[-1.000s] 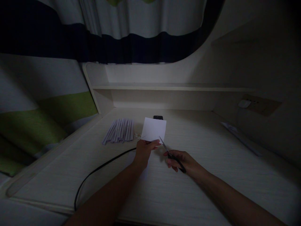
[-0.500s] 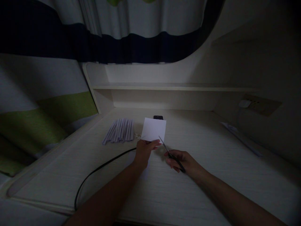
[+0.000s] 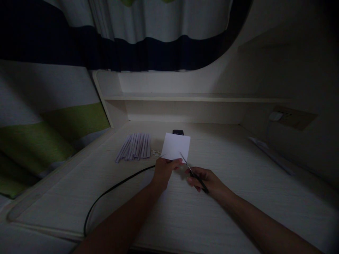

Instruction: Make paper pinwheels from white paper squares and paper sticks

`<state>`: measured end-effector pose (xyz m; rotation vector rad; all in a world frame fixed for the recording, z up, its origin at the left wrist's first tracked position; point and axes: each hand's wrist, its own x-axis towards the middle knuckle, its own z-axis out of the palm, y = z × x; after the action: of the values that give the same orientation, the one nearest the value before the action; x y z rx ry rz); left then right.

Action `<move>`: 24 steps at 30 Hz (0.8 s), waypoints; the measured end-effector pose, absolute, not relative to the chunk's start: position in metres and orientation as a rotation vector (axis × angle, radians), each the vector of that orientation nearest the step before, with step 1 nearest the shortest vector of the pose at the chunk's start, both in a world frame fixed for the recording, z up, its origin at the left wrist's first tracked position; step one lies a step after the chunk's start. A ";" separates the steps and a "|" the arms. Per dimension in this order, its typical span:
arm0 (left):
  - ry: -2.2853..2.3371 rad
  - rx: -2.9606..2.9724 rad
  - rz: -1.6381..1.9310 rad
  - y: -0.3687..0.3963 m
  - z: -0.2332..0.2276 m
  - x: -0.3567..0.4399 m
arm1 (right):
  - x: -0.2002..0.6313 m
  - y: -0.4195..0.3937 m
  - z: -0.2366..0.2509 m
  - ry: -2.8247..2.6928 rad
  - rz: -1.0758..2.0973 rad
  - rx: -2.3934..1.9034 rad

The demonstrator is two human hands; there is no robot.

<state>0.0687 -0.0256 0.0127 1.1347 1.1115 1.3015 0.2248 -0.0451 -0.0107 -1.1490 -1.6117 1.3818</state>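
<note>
My left hand [image 3: 164, 170] pinches the near edge of a white sheet of paper [image 3: 176, 145], thumb on top. The sheet is held up over the desk, roughly square. In my right hand [image 3: 202, 179] is a pair of scissors [image 3: 190, 169] with dark handles. Its metal blades point up and to the left, and their tips overlap the near right part of the sheet. Whether the blades touch the paper I cannot tell. Left of the sheet, a row of rolled white paper tubes [image 3: 134, 146] lies on the desk, with small pale bits [image 3: 155, 152] beside it.
A dark phone [image 3: 178, 132] lies behind the sheet. A black cable [image 3: 113, 188] curves across the white desk [image 3: 227, 218] on the left. At the right lies a long folded strip [image 3: 270, 155] below a wall socket [image 3: 293, 116]. A shelf [image 3: 185, 97] runs along the back; curtains [image 3: 159, 53] hang above.
The sheet has shifted slightly to the right with my left hand, uncovering more of the small pale bits. My right hand and the scissors have hardly moved.
</note>
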 end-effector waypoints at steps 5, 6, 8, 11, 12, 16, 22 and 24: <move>1.083 1.143 1.304 -0.027 0.014 0.070 | 0.224 -0.046 -0.008 -1.621 1.368 -1.163; 1.089 1.142 1.304 -0.027 0.014 0.070 | 0.224 -0.047 -0.008 -1.622 1.368 -1.165; 1.100 1.134 1.299 -0.028 0.015 0.071 | 0.224 -0.047 -0.008 -1.622 1.368 -1.168; 1.092 1.131 1.301 -0.028 0.014 0.071 | 0.224 -0.047 -0.008 -1.613 1.373 -1.163; 1.084 1.136 1.305 -0.028 0.013 0.071 | 0.224 -0.047 -0.007 -1.610 1.377 -1.160; 1.073 1.145 1.303 -0.028 0.012 0.071 | 0.223 -0.048 -0.005 -1.603 1.381 -1.168; 1.085 1.157 1.315 -0.028 0.012 0.071 | 0.223 -0.049 -0.009 -1.587 1.357 -1.162; 1.089 1.143 1.318 -0.028 0.013 0.071 | 0.223 -0.049 -0.011 -1.590 1.351 -1.152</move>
<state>0.0713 -0.0277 0.0126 1.1427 1.0893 1.3180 0.2232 -0.0486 -0.0106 -1.1521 -1.5902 1.3512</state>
